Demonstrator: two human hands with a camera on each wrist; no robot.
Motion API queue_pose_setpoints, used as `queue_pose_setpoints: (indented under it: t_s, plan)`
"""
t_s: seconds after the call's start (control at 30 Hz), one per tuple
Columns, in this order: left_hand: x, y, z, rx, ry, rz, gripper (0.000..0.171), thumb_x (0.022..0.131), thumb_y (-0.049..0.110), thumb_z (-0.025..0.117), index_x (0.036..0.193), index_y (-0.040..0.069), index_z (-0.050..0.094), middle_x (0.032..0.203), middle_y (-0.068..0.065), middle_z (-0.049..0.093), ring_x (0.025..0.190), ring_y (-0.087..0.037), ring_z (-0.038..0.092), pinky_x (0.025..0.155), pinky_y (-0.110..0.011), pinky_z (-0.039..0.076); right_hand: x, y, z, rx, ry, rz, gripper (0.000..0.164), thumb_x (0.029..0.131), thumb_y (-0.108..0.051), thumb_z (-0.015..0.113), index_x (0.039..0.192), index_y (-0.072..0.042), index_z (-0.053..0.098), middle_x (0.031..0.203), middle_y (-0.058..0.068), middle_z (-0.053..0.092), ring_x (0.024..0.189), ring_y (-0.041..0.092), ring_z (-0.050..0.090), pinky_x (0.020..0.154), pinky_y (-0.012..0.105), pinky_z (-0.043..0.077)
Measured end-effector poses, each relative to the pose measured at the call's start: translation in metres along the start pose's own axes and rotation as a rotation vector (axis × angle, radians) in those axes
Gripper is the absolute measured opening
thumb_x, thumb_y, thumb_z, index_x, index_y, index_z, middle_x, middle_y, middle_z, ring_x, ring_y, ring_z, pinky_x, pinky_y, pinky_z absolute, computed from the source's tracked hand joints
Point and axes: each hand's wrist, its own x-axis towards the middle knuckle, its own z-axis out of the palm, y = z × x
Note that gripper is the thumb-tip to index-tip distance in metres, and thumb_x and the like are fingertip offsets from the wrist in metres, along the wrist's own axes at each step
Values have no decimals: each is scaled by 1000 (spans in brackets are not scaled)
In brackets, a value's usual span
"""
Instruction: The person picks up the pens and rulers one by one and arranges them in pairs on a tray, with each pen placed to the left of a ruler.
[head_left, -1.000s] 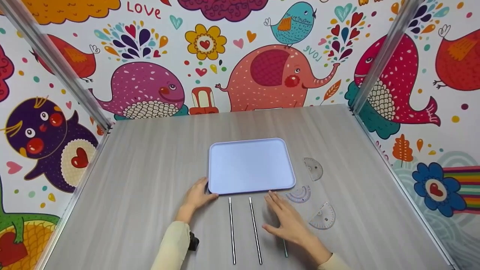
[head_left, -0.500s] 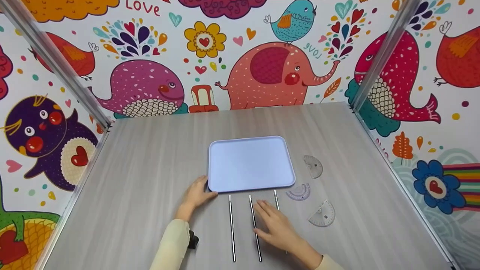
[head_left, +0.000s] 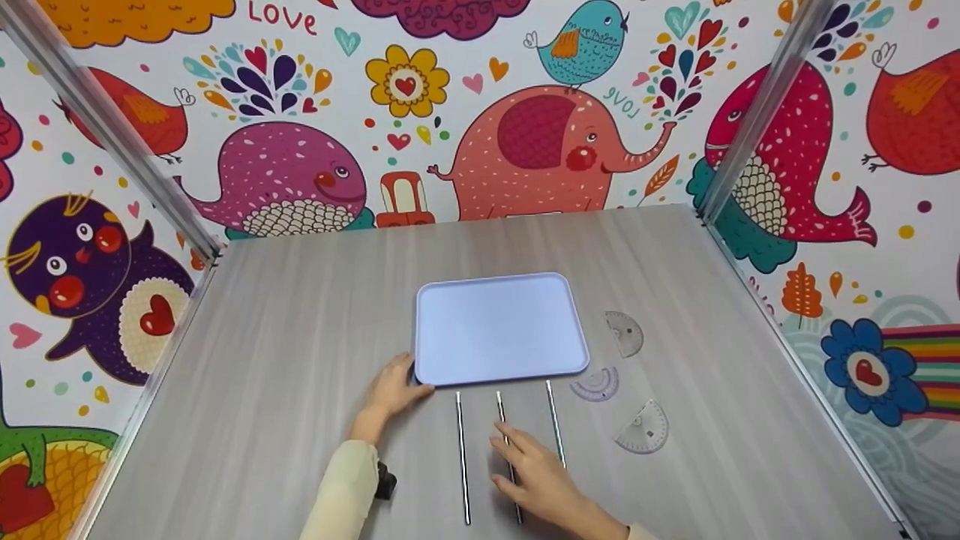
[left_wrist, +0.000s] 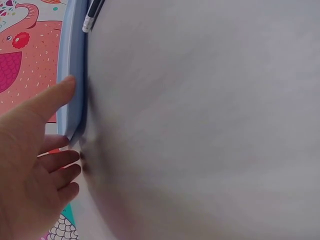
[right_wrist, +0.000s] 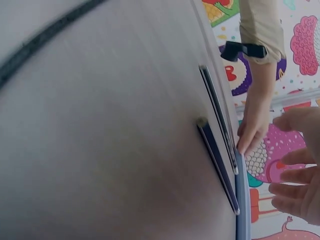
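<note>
My left hand (head_left: 390, 386) holds the near left corner of a pale blue tray (head_left: 501, 328), its thumb along the tray's near side and its fingers at the left side. In the left wrist view the tray's edge (left_wrist: 75, 60) runs past the thumb. Over the middle of three slim, shiny pencils hovers my right hand (head_left: 540, 480), fingers spread and holding nothing. The left pencil (head_left: 463, 457), middle pencil (head_left: 501, 405) and right pencil (head_left: 556, 420) lie side by side below the tray. My right hand hides parts of the middle and right ones. A white eraser end (left_wrist: 87, 24) shows.
Three clear half-round protractors lie right of the tray: an upper one (head_left: 630, 334), a purple-marked one (head_left: 596, 385) near the tray's corner, and a lower one (head_left: 645, 429). Metal posts (head_left: 765, 112) and printed walls bound the grey table (head_left: 300, 315).
My right hand has moved left and toward me, from over the right pencil to the middle one, uncovering the right pencil's upper part. My left hand and the tray have stayed in place.
</note>
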Motion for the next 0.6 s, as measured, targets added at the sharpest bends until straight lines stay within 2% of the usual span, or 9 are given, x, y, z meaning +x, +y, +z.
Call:
queue_pose_setpoints:
  t_s: [0.17, 0.33, 0.47, 0.6]
  plan:
    - [0, 0, -1, 4, -19, -29, 66, 74, 25, 73, 125, -7, 48, 126, -30, 47, 119, -43, 41, 103, -51, 31, 1, -9, 6, 42, -25, -1, 43, 72, -16, 74, 109, 1, 63, 117, 15, 57, 102, 25, 57, 81, 34, 52]
    - [-1, 0, -1, 12, -12, -34, 66, 74, 26, 73, 125, -8, 48, 126, -29, 48, 119, -41, 42, 103, -49, 32, 4, -18, 16, 52, -44, 26, 35, 71, -15, 74, 101, -3, 64, 102, 6, 58, 91, 17, 57, 76, 28, 52]
    - [-2, -1, 0, 14, -3, -29, 66, 74, 26, 73, 124, -8, 48, 125, -30, 48, 119, -42, 42, 102, -50, 33, 5, -23, 24, 84, -42, 78, 28, 67, -13, 74, 92, -7, 63, 88, -2, 54, 76, 8, 52, 63, 19, 48]
    - [-2, -1, 1, 29, -2, -35, 66, 74, 27, 73, 124, -8, 49, 125, -30, 47, 119, -42, 42, 102, -50, 33, 7, -27, 30, 115, -76, 165, 27, 65, -13, 75, 87, -7, 62, 79, -6, 50, 66, 2, 45, 54, 15, 43]
